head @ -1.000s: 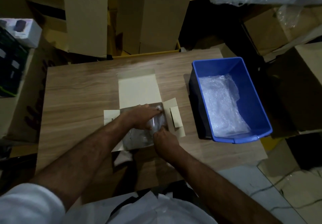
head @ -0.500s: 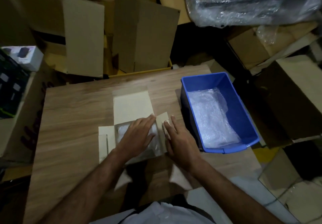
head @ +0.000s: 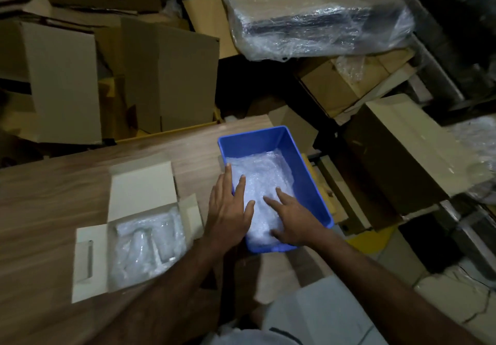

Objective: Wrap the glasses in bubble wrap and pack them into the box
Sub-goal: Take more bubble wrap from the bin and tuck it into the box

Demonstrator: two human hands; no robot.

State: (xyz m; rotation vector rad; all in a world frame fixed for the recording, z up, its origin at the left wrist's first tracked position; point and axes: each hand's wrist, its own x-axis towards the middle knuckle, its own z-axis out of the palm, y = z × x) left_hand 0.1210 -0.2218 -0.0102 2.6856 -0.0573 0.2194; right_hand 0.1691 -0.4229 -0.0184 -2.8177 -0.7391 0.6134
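The wooden table (head: pixel 53 197) carries an open white box (head: pixel 142 191) and, beside it, a blue bin (head: pixel 308 183).

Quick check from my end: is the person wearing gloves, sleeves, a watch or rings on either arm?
No gloves: the left hand and right hand are bare, and both forearms are uncovered as far as the frame shows. No watch, wristband or ring is visible. No sleeve shows in this view; only pale clothing appears at the bottom edge.

Premises: you stand in a storeroom or packing area.
Evidence: stacked brown cardboard cartons (head: pixel 166 76), plastic-wrapped dark bundle (head: pixel 316 11), wood-grain packing table (head: pixel 53 183).
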